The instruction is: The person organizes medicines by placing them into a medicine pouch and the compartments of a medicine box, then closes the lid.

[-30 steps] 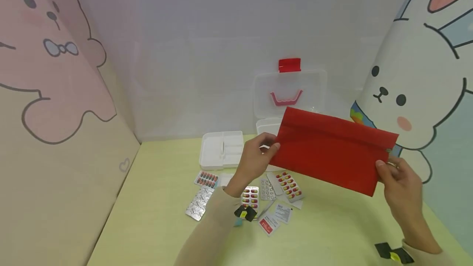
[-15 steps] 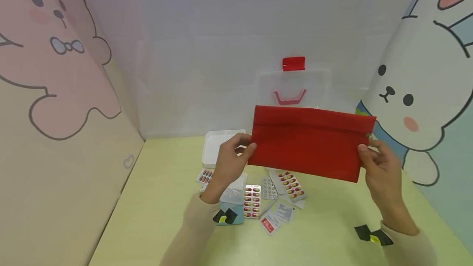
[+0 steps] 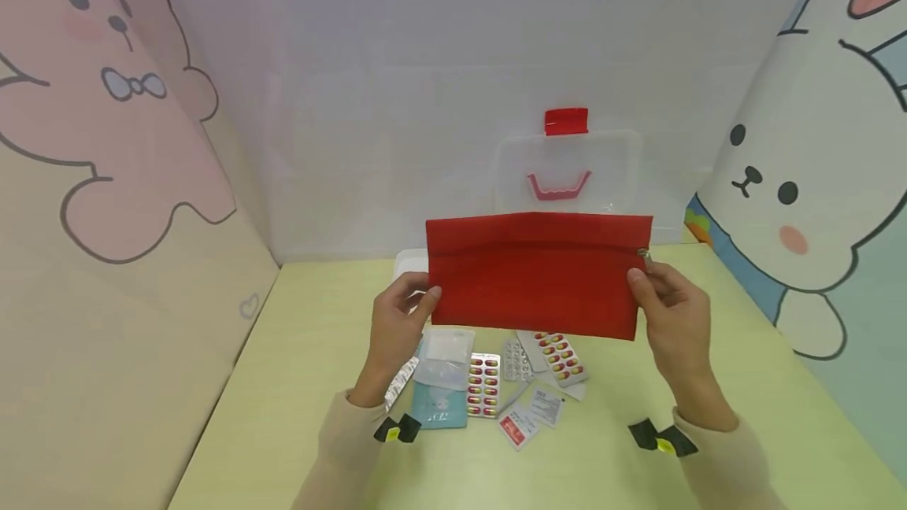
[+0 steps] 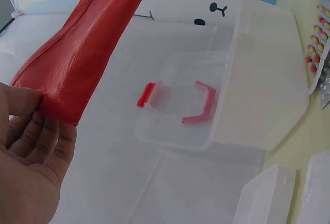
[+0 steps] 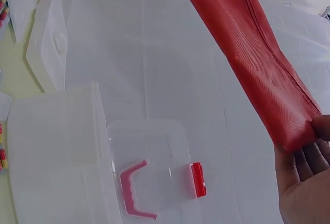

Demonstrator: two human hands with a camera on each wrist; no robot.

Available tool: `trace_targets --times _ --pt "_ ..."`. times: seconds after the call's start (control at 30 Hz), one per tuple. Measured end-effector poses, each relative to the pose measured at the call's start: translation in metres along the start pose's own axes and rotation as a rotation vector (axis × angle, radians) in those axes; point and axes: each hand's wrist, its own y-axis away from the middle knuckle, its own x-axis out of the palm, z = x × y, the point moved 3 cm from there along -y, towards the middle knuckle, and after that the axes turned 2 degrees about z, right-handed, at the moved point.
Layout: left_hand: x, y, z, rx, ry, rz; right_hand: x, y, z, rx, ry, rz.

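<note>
A flat red zippered pouch is stretched level between both hands, held up above the table. My left hand pinches its left edge between thumb and fingers, as the left wrist view also shows at the pouch's corner. On the other side my right hand grips the right edge, just below the small zipper pull. In the right wrist view the zipper runs along the red pouch. Behind it stands a clear plastic box, its lid raised with a pink handle and red latch; the pouch hides its lower part.
On the table lie capsule blister packs, a silver blister sheet, a blue packet, small sachets and a thin grey tool. A white tray is mostly covered by the pouch. Cartoon-printed panels flank both sides.
Both hands have carried the red pouch leftward, and it has turned from tilted to nearly level. It now covers most of the white tray, while the blue packet has come into view.
</note>
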Motion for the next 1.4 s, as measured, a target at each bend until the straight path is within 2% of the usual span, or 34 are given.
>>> trace_targets --times 0.2,0.3,0.37,0.53,0.7,0.83,1.0,1.1,1.27,1.4 --pt "-0.019 0.006 0.011 0.008 0.053 -0.046 0.024 -0.003 -0.007 -0.049 0.082 0.049" --pt "-0.023 0.009 0.018 -0.019 0.067 -0.057 0.032 -0.001 -0.01 -0.064 0.114 0.04" --pt "-0.024 0.01 0.025 -0.053 0.067 -0.062 0.037 0.001 -0.012 -0.086 0.138 0.01" --pt "-0.021 0.012 0.033 -0.147 -0.001 -0.065 0.048 0.008 -0.01 -0.182 0.159 -0.085" --pt "-0.02 0.01 0.034 -0.198 -0.019 -0.083 0.055 0.014 -0.004 -0.286 0.155 -0.12" --pt "-0.021 0.008 0.032 -0.203 -0.04 -0.107 0.059 0.017 0.0 -0.328 0.143 -0.123" --pt "-0.02 0.007 0.021 -0.118 -0.128 -0.208 0.064 0.02 0.005 -0.38 0.122 -0.122" --pt "-0.015 0.008 0.009 -0.05 -0.176 -0.231 0.066 0.022 0.007 -0.439 0.152 -0.124" --pt "0.005 0.012 -0.018 0.053 -0.192 -0.165 0.073 0.025 0.006 -0.529 0.183 -0.12" --pt "0.026 0.015 -0.041 0.158 -0.178 -0.097 0.079 0.028 0.005 -0.56 0.198 -0.119"
